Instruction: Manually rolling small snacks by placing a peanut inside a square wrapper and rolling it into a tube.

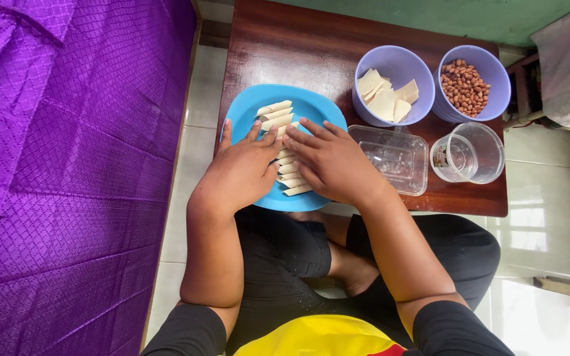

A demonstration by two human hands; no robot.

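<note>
Left hand (244, 170) and right hand (330, 161) both flat, fingers spread, pressing on a column of pale rolled wrappers (284, 148) on the blue plate (311, 109); gripping nothing; beyond: clear tub (394, 158), wrapper-square bowl (394, 86), peanut bowl (473, 82), clear cup (470, 153).

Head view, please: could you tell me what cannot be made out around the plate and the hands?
- Middle rolls on the blue plate: covered by the left hand and right hand, so no count is possible.
- Whether either hand grips a roll: fingertips hide it.
- Contents of the clear cup: too small.
- Table near edge: hidden by the arms.
</note>
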